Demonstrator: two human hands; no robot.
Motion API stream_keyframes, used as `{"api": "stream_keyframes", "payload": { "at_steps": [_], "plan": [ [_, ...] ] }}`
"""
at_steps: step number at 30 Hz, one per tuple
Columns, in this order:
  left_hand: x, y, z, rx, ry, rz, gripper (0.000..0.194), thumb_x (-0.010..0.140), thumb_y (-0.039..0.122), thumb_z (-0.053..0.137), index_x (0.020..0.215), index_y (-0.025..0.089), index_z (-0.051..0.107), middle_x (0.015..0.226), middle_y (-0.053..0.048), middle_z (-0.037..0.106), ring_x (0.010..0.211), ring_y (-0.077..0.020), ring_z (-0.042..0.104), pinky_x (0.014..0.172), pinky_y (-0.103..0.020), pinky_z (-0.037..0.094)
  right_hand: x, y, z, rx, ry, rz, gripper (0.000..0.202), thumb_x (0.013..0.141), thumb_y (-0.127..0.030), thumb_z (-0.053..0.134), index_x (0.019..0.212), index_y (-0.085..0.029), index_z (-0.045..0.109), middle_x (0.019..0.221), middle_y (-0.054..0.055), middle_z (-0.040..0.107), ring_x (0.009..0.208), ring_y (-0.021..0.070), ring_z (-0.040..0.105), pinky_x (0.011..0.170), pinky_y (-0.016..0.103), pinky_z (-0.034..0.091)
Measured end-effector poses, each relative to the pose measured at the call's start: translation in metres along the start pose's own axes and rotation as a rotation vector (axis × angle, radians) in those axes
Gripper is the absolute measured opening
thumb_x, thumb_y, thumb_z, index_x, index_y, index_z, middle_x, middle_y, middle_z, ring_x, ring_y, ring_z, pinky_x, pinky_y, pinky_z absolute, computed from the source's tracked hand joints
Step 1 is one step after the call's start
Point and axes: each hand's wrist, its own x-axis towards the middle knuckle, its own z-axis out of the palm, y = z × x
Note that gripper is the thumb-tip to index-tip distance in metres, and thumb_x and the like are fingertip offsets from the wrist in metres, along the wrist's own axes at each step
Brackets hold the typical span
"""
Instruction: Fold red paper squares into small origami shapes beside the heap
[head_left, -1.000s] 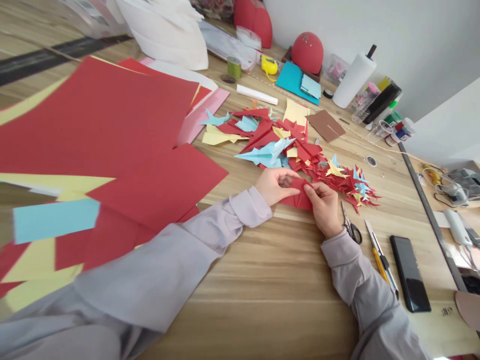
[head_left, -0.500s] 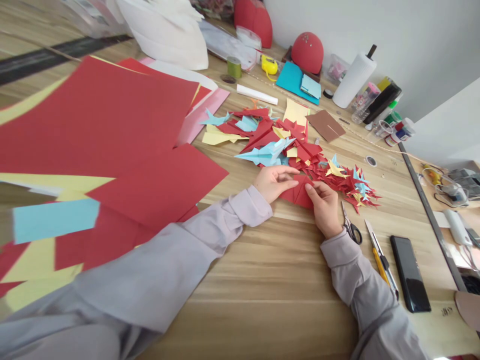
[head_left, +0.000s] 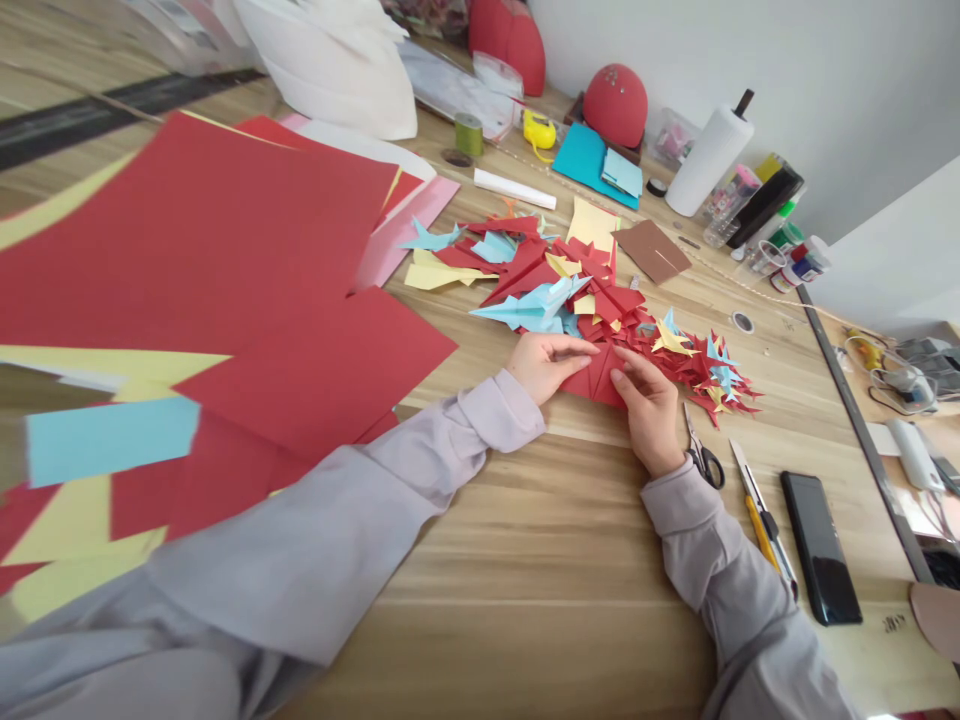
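A small piece of red paper with creases (head_left: 598, 378) is held between my two hands over the wooden table. My left hand (head_left: 549, 366) pinches its left edge, thumb below the fingers. On the right side, my right hand (head_left: 646, 405) grips the paper between thumb and fingers. Just behind the hands lies a heap of folded paper in red, blue and yellow (head_left: 607, 300), with a light blue folded piece (head_left: 534, 306) near my left hand. Black-handled scissors (head_left: 703, 455) rest beside my right wrist.
Large red sheets (head_left: 202, 230) cover the left side. To the right lie a yellow cutter (head_left: 763, 520) and a black phone (head_left: 821, 548). Bottles and jars (head_left: 757, 210), a yellow tape measure (head_left: 538, 130) and a brown sheet (head_left: 651, 250) stand or lie farther back.
The fingers of my right hand have shifted slightly on the red paper, and more of its creased surface shows between the hands. My left hand has hardly moved.
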Motion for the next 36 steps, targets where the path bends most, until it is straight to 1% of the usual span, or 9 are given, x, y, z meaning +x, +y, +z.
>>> {"api": "stream_keyframes", "payload": {
  "at_steps": [4,7,10,13,17,22,28,31,36],
  "plan": [
    [-0.0001,-0.0017,0.0000,-0.042,-0.015,-0.019,0.016,0.064,0.018,0.069,0.079,0.014,0.073,0.081,-0.007,0.072,0.080,-0.0189,0.066,0.082,-0.033,0.052,0.0004,0.0021,0.0003,0.013,0.002,0.010,0.016,0.074,-0.028,0.066,0.089,-0.024,0.071,0.093,0.002,0.070,0.089,0.0174,0.063,0.084,0.033,0.047],
    [-0.0001,-0.0027,-0.0002,-0.093,-0.047,-0.032,0.020,0.061,0.016,0.069,0.080,0.013,0.073,0.083,-0.007,0.072,0.081,-0.0191,0.066,0.083,-0.035,0.051,0.0004,0.0037,0.0004,0.055,0.015,0.035,0.019,0.073,-0.028,0.067,0.091,-0.023,0.070,0.095,0.003,0.071,0.090,0.0181,0.063,0.084,0.034,0.049],
    [0.0001,-0.0033,-0.0004,-0.155,-0.081,-0.029,0.026,0.057,0.011,0.069,0.082,0.012,0.072,0.087,-0.007,0.072,0.088,-0.0205,0.066,0.087,-0.035,0.050,0.0004,0.0051,0.0002,0.072,0.011,0.042,0.021,0.072,-0.029,0.067,0.092,-0.022,0.069,0.093,0.003,0.070,0.087,0.0178,0.063,0.081,0.033,0.050],
    [-0.0003,-0.0033,-0.0006,-0.170,-0.094,-0.043,0.029,0.055,0.011,0.069,0.084,0.012,0.072,0.089,-0.008,0.072,0.086,-0.0212,0.066,0.082,-0.035,0.052,0.0005,0.0059,-0.0003,0.090,-0.014,0.046,0.023,0.071,-0.024,0.066,0.094,-0.023,0.068,0.095,0.003,0.070,0.090,0.0183,0.063,0.082,0.034,0.050],
    [-0.0012,-0.0030,-0.0002,-0.166,-0.088,-0.063,0.028,0.055,0.013,0.070,0.083,0.012,0.072,0.086,-0.008,0.072,0.080,-0.0201,0.067,0.077,-0.034,0.054,0.0007,0.0064,-0.0006,0.151,-0.054,0.040,0.029,0.068,-0.016,0.063,0.095,-0.025,0.067,0.101,0.001,0.069,0.098,0.0194,0.062,0.086,0.035,0.048],
    [-0.0011,-0.0038,0.0006,-0.194,-0.108,-0.059,0.024,0.056,0.014,0.069,0.080,0.012,0.072,0.081,-0.007,0.072,0.080,-0.0205,0.067,0.080,-0.035,0.053,0.0002,0.0056,-0.0008,0.102,-0.041,0.047,0.024,0.069,-0.016,0.062,0.090,-0.025,0.068,0.091,0.000,0.069,0.084,0.0168,0.063,0.075,0.031,0.049],
    [-0.0004,-0.0038,0.0002,-0.189,-0.100,-0.077,0.022,0.057,0.012,0.068,0.078,0.012,0.072,0.078,-0.006,0.072,0.077,-0.0194,0.067,0.077,-0.034,0.054,-0.0002,0.0048,-0.0007,0.081,-0.037,0.059,0.021,0.069,-0.017,0.064,0.089,-0.024,0.068,0.085,0.000,0.068,0.077,0.0157,0.062,0.072,0.029,0.049],
    [-0.0002,-0.0036,0.0001,-0.182,-0.106,-0.092,0.021,0.058,0.012,0.067,0.078,0.012,0.072,0.076,-0.006,0.072,0.075,-0.0188,0.067,0.075,-0.032,0.054,-0.0002,0.0049,-0.0005,0.070,-0.034,0.061,0.020,0.069,-0.018,0.064,0.088,-0.023,0.068,0.084,0.000,0.068,0.076,0.0156,0.062,0.072,0.029,0.049],
    [-0.0003,-0.0043,0.0007,-0.148,-0.097,-0.113,0.022,0.058,0.013,0.067,0.080,0.012,0.073,0.074,-0.006,0.072,0.071,-0.0177,0.067,0.069,-0.029,0.054,-0.0003,0.0036,0.0006,0.091,-0.040,0.067,0.019,0.068,-0.022,0.068,0.087,-0.023,0.068,0.090,0.002,0.069,0.085,0.0178,0.063,0.079,0.033,0.049]
  ]
}}
